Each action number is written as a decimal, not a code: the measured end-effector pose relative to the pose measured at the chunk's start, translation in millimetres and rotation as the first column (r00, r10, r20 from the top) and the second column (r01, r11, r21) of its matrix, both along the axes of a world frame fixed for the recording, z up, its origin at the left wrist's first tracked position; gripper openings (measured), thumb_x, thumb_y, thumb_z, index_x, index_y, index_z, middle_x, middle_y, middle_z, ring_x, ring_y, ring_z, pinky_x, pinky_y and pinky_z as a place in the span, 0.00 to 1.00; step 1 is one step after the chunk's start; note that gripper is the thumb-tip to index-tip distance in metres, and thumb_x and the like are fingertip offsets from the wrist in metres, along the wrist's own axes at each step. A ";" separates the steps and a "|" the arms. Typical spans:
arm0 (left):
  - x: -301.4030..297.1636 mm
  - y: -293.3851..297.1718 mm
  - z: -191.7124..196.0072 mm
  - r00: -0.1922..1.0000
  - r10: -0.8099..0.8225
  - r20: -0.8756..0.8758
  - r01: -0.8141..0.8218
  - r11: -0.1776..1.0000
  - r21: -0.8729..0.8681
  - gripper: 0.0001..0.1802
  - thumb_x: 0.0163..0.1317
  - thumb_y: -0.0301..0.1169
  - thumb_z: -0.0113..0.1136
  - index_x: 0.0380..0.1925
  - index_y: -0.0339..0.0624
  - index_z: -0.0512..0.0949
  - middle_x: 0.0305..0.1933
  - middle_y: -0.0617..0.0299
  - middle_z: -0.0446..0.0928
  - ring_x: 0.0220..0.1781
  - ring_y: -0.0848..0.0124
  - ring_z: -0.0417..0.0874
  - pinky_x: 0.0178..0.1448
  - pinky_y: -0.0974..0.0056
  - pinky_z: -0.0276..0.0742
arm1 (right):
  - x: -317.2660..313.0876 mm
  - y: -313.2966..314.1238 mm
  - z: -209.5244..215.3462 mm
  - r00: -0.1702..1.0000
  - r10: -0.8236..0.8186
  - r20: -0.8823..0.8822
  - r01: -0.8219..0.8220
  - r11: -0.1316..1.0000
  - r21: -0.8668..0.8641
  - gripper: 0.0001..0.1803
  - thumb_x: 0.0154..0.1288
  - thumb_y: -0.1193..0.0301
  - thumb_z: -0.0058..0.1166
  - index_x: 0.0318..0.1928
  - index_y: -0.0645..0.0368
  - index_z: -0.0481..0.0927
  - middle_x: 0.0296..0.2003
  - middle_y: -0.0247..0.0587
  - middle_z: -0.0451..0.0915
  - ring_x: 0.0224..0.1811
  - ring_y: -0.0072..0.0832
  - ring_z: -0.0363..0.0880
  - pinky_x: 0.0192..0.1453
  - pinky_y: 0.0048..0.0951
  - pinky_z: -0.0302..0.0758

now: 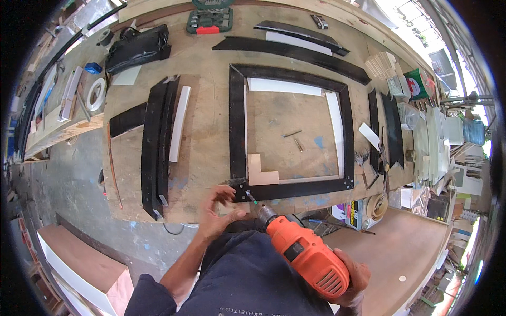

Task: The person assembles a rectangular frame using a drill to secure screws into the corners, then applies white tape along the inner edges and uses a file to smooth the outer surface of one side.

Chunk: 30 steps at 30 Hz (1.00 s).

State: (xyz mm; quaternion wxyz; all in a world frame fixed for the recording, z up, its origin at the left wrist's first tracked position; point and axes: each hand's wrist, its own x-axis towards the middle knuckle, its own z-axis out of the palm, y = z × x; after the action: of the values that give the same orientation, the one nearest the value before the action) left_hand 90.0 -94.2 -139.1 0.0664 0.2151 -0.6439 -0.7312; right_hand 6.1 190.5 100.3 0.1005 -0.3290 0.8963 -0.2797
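Note:
A black rectangular frame (238, 126) lies on the wooden workbench, its near-left corner close to me. My right hand (354, 276) is wrapped round the rear of an orange power drill (308, 247). The drill's bit (253, 200) points at that corner, by the small screw heads (242, 193); whether the tip touches cannot be made out. My left hand (219, 210) is beside the same corner, fingertips at its outer edge and thumb apart from the fingers. Inside the corner sits an L-shaped pale wood piece (258, 174).
Black strips (154, 142) lie left of the frame, with more black strips (295, 52) beyond it. A dark green tool case (210, 21) and a black bag (139, 47) stand at the back. Pliers-like tools (383, 163) and a tape roll (377, 207) are at right.

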 end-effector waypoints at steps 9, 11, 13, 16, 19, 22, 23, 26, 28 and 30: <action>-35.3 -64.5 -8.6 0.805 -0.561 0.193 0.470 0.404 -0.785 0.54 0.41 0.55 0.80 0.70 0.49 0.71 0.84 0.54 0.55 0.86 0.53 0.51 0.79 0.41 0.52 | -17.8 -20.0 -8.2 0.991 -0.008 0.136 -0.008 0.992 0.123 0.43 0.40 0.67 0.82 0.60 0.67 0.79 0.43 0.50 0.89 0.41 0.41 0.92 0.43 0.35 0.85; -42.5 -66.8 -3.8 0.756 -0.607 0.244 0.529 0.347 -0.774 0.58 0.41 0.57 0.79 0.74 0.50 0.67 0.86 0.56 0.53 0.88 0.55 0.47 0.80 0.39 0.51 | -20.1 -27.5 -3.8 0.987 -0.008 0.161 -0.015 0.990 0.141 0.43 0.40 0.68 0.82 0.60 0.67 0.79 0.44 0.51 0.89 0.41 0.41 0.92 0.44 0.35 0.86; -47.7 -68.2 -10.1 0.718 -0.640 0.273 0.566 0.309 -0.765 0.62 0.41 0.58 0.79 0.76 0.51 0.64 0.86 0.58 0.51 0.88 0.57 0.45 0.80 0.36 0.51 | -23.9 -36.0 -5.8 0.982 -0.007 0.189 -0.024 0.987 0.162 0.43 0.40 0.69 0.81 0.60 0.68 0.79 0.44 0.52 0.89 0.42 0.41 0.92 0.45 0.35 0.86; -48.9 -67.5 -27.8 0.724 -0.645 0.246 0.525 0.284 -0.802 0.68 0.38 0.61 0.78 0.80 0.52 0.58 0.87 0.64 0.50 0.88 0.60 0.45 0.78 0.30 0.53 | -28.8 -46.6 -6.9 0.978 0.016 0.206 -0.051 0.985 0.166 0.43 0.41 0.69 0.81 0.60 0.69 0.79 0.45 0.52 0.89 0.42 0.41 0.92 0.45 0.34 0.86; -50.0 -69.9 -31.3 0.700 -0.660 0.272 0.553 0.260 -0.791 0.68 0.39 0.63 0.77 0.80 0.52 0.58 0.86 0.65 0.51 0.88 0.61 0.45 0.77 0.31 0.54 | -32.6 -52.7 -6.2 0.974 0.023 0.224 -0.066 0.980 0.186 0.42 0.42 0.69 0.81 0.60 0.70 0.79 0.45 0.53 0.89 0.42 0.41 0.92 0.45 0.34 0.86; -56.3 -72.0 -28.1 0.653 -0.684 0.326 0.600 0.205 -0.773 0.76 0.26 0.63 0.82 0.80 0.54 0.58 0.86 0.64 0.51 0.88 0.61 0.46 0.75 0.36 0.56 | -36.1 -60.6 -6.9 0.972 0.010 0.234 -0.060 0.977 0.207 0.42 0.42 0.68 0.81 0.60 0.70 0.79 0.45 0.54 0.89 0.42 0.40 0.92 0.45 0.34 0.86; -58.1 -73.2 -26.0 0.629 -0.691 0.357 0.620 0.167 -0.767 0.78 0.22 0.64 0.83 0.80 0.54 0.58 0.86 0.63 0.51 0.88 0.60 0.47 0.75 0.39 0.56 | -36.2 -62.8 -6.4 0.972 0.006 0.235 -0.060 0.973 0.221 0.42 0.42 0.68 0.81 0.60 0.70 0.79 0.45 0.54 0.89 0.42 0.40 0.92 0.45 0.33 0.86; -59.6 -74.8 -24.3 0.604 -0.689 0.401 0.649 0.132 -0.750 0.79 0.20 0.63 0.84 0.80 0.57 0.59 0.86 0.65 0.51 0.88 0.61 0.46 0.72 0.37 0.59 | -38.1 -66.1 -5.1 0.974 0.020 0.225 -0.075 0.968 0.239 0.43 0.42 0.67 0.82 0.61 0.68 0.79 0.46 0.53 0.89 0.44 0.40 0.92 0.45 0.34 0.86; -61.9 -75.0 -22.8 0.591 -0.692 0.414 0.667 0.131 -0.733 0.77 0.22 0.62 0.85 0.79 0.58 0.60 0.86 0.67 0.51 0.88 0.62 0.44 0.73 0.35 0.59 | -38.9 -65.1 -6.3 0.975 0.038 0.218 -0.091 0.967 0.239 0.45 0.43 0.66 0.83 0.64 0.64 0.78 0.49 0.51 0.88 0.46 0.41 0.91 0.46 0.35 0.86; -64.1 -73.9 -21.7 0.582 -0.701 0.413 0.695 0.164 -0.700 0.74 0.25 0.58 0.86 0.79 0.59 0.60 0.86 0.69 0.50 0.88 0.63 0.42 0.76 0.30 0.58 | -39.2 -65.5 -6.5 0.973 0.033 0.227 -0.089 0.966 0.241 0.45 0.43 0.66 0.83 0.64 0.64 0.78 0.49 0.51 0.88 0.46 0.41 0.91 0.46 0.35 0.87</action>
State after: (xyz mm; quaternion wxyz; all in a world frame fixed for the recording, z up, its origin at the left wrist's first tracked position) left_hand 25.9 -168.2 -160.8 -0.1836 -0.1629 -0.9235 -0.2947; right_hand -33.1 125.0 93.9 0.2490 -0.3082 0.8969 -0.1962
